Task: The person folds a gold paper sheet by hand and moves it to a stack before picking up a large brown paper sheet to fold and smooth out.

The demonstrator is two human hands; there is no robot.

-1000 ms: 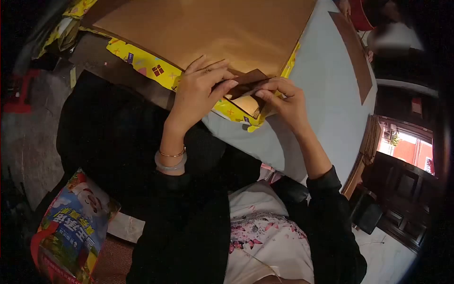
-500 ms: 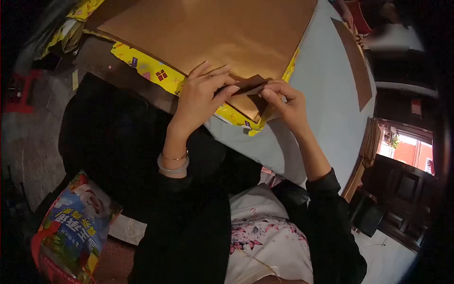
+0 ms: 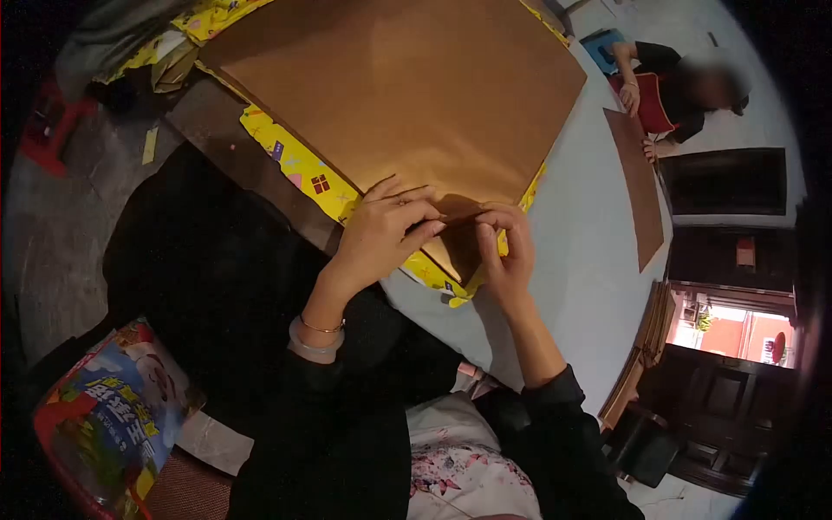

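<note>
A large brown sheet lies over yellow patterned paper on the pale table. At the sheet's near corner, my left hand pinches a folded brown flap between thumb and fingers, a bangle on its wrist. Across the corner, my right hand grips the flap's other side, thumb against fingers. Below the flap, between the hands, a shiny brown inner surface shows, with the yellow paper's tip under it.
Another person at the far right has both hands by a narrow brown strip on the pale table. A colourful printed bag stands at lower left. A red stool is on the floor at left.
The view has shifted, so the sheet and my hands appear lower and the other person shows more fully. My right hand is nearer my left, and the flap stays between them.
</note>
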